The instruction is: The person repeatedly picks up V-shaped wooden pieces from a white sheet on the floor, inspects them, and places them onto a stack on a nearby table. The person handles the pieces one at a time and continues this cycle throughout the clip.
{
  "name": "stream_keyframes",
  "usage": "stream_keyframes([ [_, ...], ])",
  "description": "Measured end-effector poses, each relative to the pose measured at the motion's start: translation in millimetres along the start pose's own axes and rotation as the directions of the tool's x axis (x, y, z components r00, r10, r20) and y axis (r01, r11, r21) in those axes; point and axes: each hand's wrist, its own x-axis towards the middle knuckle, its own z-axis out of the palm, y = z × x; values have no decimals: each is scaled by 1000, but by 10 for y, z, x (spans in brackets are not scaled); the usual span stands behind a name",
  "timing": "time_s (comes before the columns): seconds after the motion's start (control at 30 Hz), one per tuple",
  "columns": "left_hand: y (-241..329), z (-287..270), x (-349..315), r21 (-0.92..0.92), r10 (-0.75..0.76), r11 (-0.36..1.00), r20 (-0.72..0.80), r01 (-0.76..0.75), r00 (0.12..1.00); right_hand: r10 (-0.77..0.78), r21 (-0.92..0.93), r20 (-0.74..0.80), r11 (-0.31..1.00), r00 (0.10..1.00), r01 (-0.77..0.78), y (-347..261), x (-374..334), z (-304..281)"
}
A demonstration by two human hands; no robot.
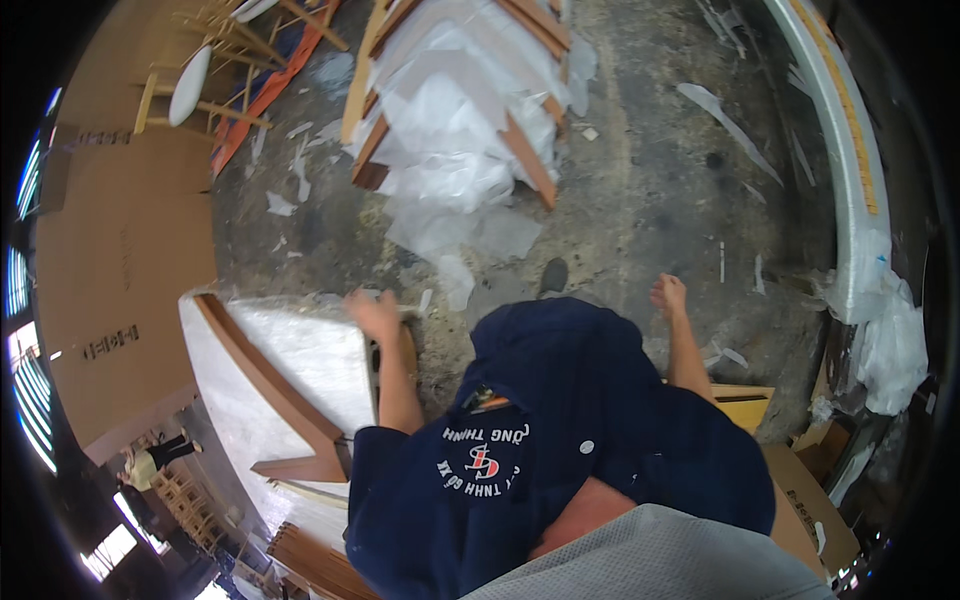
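Observation:
My left hand is at the corner of a white foam-wrapped panel, its fingers apart and no object visible in them. Whether it touches the panel's edge I cannot tell. Across that panel lies an angled brown wooden frame piece, bent near its lower end. My right hand hangs out to the right above the concrete floor, its fingers curled in, with nothing seen in it.
Ahead stands a stack of brown wooden frames layered with white foam sheets. Large cardboard and wooden chairs are at left. A long foam-wrapped piece runs along the right. Foam scraps lie on the floor.

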Motion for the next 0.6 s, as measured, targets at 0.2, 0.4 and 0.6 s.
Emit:
stream_keyframes([
  [0.2,3634,1072,-242,-526,547,775,279,-351,789,9,-116,9,993,1000,-8,-439,544,-169],
  [0.4,5564,1947,466,-482,454,858,545,-181,705,40,-134,101,991,994,-27,-868,1369,-393],
  [0.6,6759,2566,1471,-291,348,933,579,-212,737,86,-61,-24,994,996,-87,-2018,2349,-1245],
])
